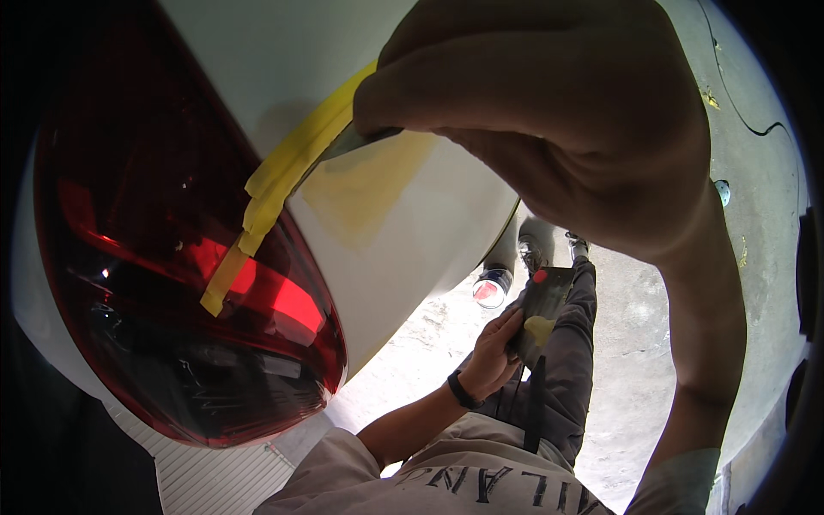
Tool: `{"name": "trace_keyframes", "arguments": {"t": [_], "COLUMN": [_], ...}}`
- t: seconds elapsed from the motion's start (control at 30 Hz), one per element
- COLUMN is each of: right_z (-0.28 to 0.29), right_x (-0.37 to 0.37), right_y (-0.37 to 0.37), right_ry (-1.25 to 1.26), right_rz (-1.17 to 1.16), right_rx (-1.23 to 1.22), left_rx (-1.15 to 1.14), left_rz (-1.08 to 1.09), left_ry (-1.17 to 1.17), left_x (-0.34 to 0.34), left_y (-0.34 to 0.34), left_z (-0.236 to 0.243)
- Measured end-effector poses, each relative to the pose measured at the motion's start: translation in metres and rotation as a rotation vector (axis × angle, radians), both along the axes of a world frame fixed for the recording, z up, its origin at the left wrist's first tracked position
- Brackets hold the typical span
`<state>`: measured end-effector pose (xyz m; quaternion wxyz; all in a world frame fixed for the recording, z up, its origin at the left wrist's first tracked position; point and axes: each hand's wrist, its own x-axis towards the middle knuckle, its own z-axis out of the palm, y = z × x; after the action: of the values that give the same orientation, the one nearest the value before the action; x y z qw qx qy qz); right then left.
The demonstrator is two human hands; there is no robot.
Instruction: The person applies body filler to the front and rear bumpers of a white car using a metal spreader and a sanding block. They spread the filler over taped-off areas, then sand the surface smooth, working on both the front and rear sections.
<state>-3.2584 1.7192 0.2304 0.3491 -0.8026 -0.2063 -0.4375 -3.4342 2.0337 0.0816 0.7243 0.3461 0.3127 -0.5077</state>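
Head view, and from where I'm standing it's a close-up of somebody at a curved white car panel, right beside a big glossy red tail light. The right hand is up on the panel, fingers curled and bunched together around a thin grey flat spreader; most of the thumb is hidden, so can't tell exactly how it's gripping. Spreader sits just beside a layered yellow strip of masking tape, whose lower end hangs over the light. Next to it there's a thin pale-yellow smear on the white. Left hand is lower, in front of the legs, thumb side against the edge of a dark rectangular plate, other fingers mostly out of sight behind it. That plate's carrying a creamy yellow blob plus a small round red dab near the far end. On the floor near the shoes there's a round dark can with a pale rim, red patch on top; couldn't say if that's contents or lid.
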Motion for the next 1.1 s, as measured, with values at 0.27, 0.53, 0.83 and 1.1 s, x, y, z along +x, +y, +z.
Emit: {"name": "trace_keyframes", "arguments": {"t": [0.27, 0.53, 0.83, 1.1], "right_z": [-0.004, -0.014, -0.014, -0.092], "right_x": [-0.002, 0.003, -0.037, -0.159], "right_y": [-0.006, -0.014, -0.051, -0.039], "right_ry": [0.007, 0.007, 0.185, 0.711], "right_rz": [-0.012, -0.051, -0.082, -0.377], "right_rx": [-0.038, -0.141, -0.005, 0.841], "left_rx": [-0.013, -0.013, 0.025, 0.094], "left_rz": [0.006, -0.005, -0.050, -0.068], "left_ry": [0.005, -0.006, -0.027, -0.254], "left_x": [0.002, 0.001, 0.004, 0.018], "left_y": [0.000, 0.001, -0.003, -0.027], "left_z": [0.002, 0.002, 0.004, 0.039]}}
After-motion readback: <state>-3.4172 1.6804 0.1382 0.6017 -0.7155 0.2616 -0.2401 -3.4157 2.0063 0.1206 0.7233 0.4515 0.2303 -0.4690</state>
